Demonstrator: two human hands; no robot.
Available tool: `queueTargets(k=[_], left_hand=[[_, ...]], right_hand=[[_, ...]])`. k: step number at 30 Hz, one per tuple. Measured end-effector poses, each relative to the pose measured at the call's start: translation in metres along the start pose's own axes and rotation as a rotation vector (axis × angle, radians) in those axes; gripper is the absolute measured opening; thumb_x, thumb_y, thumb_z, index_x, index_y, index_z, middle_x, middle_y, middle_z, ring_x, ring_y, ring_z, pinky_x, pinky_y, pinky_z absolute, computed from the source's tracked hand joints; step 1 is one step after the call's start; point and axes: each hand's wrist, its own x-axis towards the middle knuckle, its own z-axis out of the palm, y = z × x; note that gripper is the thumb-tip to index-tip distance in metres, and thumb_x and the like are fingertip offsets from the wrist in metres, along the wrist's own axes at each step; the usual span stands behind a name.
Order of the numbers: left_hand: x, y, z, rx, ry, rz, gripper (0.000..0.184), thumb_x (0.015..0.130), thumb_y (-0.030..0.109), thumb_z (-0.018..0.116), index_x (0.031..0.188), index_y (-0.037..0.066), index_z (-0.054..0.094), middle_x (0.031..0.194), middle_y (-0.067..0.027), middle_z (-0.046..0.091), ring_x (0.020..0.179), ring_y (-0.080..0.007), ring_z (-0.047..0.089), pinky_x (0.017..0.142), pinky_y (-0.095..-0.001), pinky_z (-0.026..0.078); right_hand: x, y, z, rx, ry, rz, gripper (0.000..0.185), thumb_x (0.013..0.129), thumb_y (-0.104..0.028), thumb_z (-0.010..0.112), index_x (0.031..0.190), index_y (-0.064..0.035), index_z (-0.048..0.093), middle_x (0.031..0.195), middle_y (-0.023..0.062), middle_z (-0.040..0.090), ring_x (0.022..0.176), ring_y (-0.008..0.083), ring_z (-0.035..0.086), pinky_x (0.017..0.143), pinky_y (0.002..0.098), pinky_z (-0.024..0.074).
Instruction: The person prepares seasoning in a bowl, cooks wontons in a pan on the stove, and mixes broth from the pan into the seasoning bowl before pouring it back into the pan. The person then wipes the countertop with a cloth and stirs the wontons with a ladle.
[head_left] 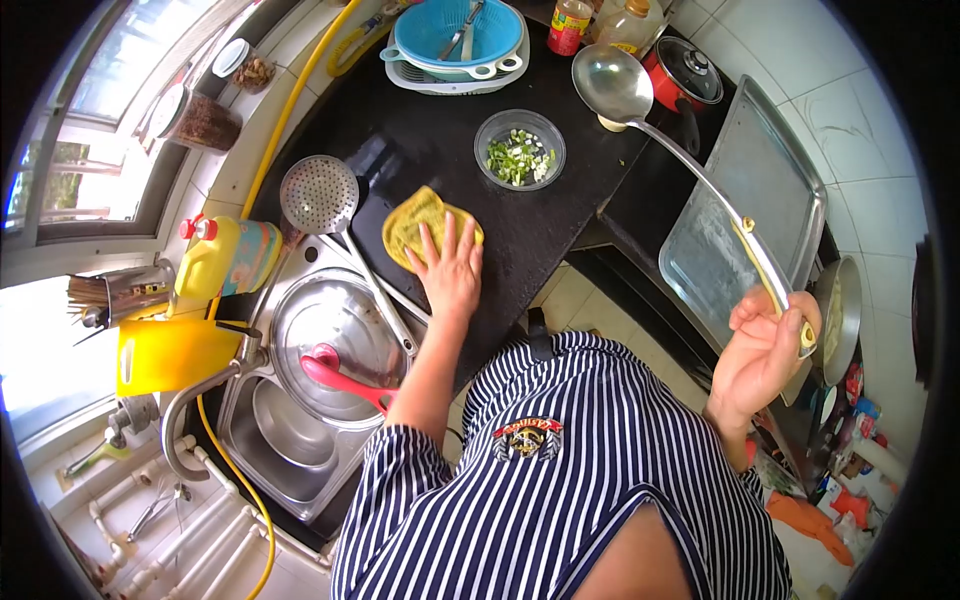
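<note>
My left hand (450,265) lies flat with fingers spread on a yellow-green cloth (408,222), pressing it against the black countertop (530,240). In my right hand (765,345) is the end of a long metal ladle (690,168), with fingers closed round its handle. The ladle's round bowl (612,82) is at the far end, near the back of the counter. A clear bowl of chopped green onions (520,158) stands beyond the cloth. Left of the cloth, a perforated skimmer (320,195) lies with its handle reaching over the sink edge.
A metal sink (290,490) at left holds a lid with a pink handle (335,378). Blue basket (455,35), red pot (685,72) and jars stand at the back. At right are a metal tray (745,200) and a pan (840,320). A yellow bottle (225,255) stands by the window.
</note>
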Motion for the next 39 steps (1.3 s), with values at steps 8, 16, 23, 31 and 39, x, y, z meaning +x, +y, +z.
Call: queueTargets(k=[8, 16, 23, 31, 39], left_hand=[[0.181, -0.085, 0.039, 0.109, 0.063, -0.07, 0.05, 0.104, 0.048, 0.031, 0.153, 0.035, 0.034, 0.163, 0.0013, 0.023, 0.149, -0.0398, 0.02, 0.112, -0.071, 0.019], [0.234, -0.094, 0.046, 0.068, 0.031, -0.134, 0.053, 0.104, 0.048, 0.025, 0.155, 0.035, 0.029, 0.165, 0.0009, 0.019, 0.15, -0.0409, 0.015, 0.115, -0.0687, 0.013], [0.115, -0.03, 0.033, 0.145, 0.069, 0.18, 0.051, 0.104, 0.046, 0.035, 0.153, 0.032, 0.036, 0.162, -0.0015, 0.026, 0.149, -0.0387, 0.02, 0.116, -0.0665, 0.019], [-0.071, 0.036, -0.012, -0.023, -0.149, 0.174, 0.052, 0.102, 0.044, 0.043, 0.152, 0.032, 0.038, 0.162, -0.0024, 0.027, 0.151, -0.0382, 0.015, 0.117, -0.0659, 0.007], [-0.035, 0.012, 0.001, 0.045, -0.072, -0.128, 0.051, 0.103, 0.044, 0.039, 0.152, 0.034, 0.037, 0.164, -0.0016, 0.024, 0.15, -0.0412, 0.016, 0.112, -0.0726, 0.012]], right_hand=[[-0.006, -0.005, 0.0, -0.101, 0.033, -0.037, 0.023, 0.103, -0.025, 0.047, 0.115, -0.0056, 0.05, 0.08, 0.0155, 0.062, 0.066, 0.0191, 0.054, 0.06, 0.0302, 0.0433], [-0.024, -0.013, -0.019, -0.178, 0.128, -0.038, 0.024, 0.103, -0.026, 0.048, 0.113, -0.0042, 0.05, 0.077, 0.0153, 0.061, 0.066, 0.0204, 0.056, 0.057, 0.03, 0.0438], [-0.018, -0.004, -0.017, -0.093, 0.061, -0.036, 0.023, 0.103, -0.02, 0.045, 0.117, -0.0027, 0.048, 0.078, 0.0163, 0.062, 0.066, 0.021, 0.055, 0.06, 0.0314, 0.0449], [-0.016, 0.005, -0.018, 0.07, -0.108, -0.035, 0.024, 0.101, -0.019, 0.049, 0.118, -0.0022, 0.048, 0.079, 0.0175, 0.062, 0.069, 0.022, 0.056, 0.059, 0.0313, 0.0444], [-0.012, 0.002, -0.021, 0.072, -0.118, -0.072, 0.024, 0.101, -0.018, 0.048, 0.118, -0.0021, 0.046, 0.08, 0.0189, 0.062, 0.066, 0.0219, 0.056, 0.06, 0.0311, 0.045]])
